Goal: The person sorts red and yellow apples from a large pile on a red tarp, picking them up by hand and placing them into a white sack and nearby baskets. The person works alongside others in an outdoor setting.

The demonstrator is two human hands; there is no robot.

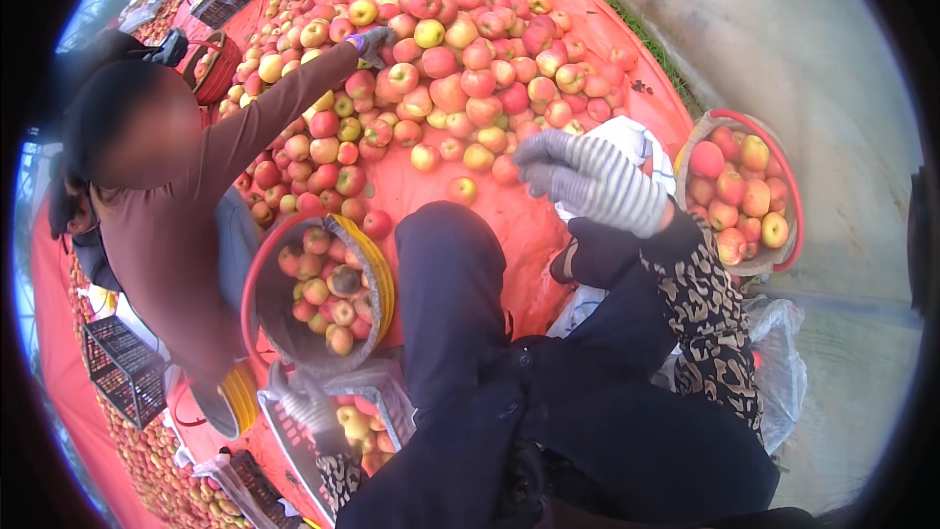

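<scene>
My right hand point(592, 181), in a grey-and-white striped glove, hovers over the near edge of a large heap of red and yellow apples point(460, 69). Its fingers reach leftward, thumb and fingers apart, and no apple shows between them. A single apple point(505, 170) lies close to its fingertips. Low on the left, my gloved left hand point(308, 407) is smeared by motion at the side of a grey crate point(294, 451) with apples in it. Whether those fingers hold anything is hidden. Beyond that crate stands a round basket point(259, 284), partly filled with apples.
Another basket of apples point(798, 225) stands at right, beside a white cloth point(636, 142). A co-worker in a brown sleeve point(284, 88) reaches a gloved hand point(372, 44) into the heap. A black crate point(125, 372) sits at far left; red sheeting point(534, 264) covers the ground.
</scene>
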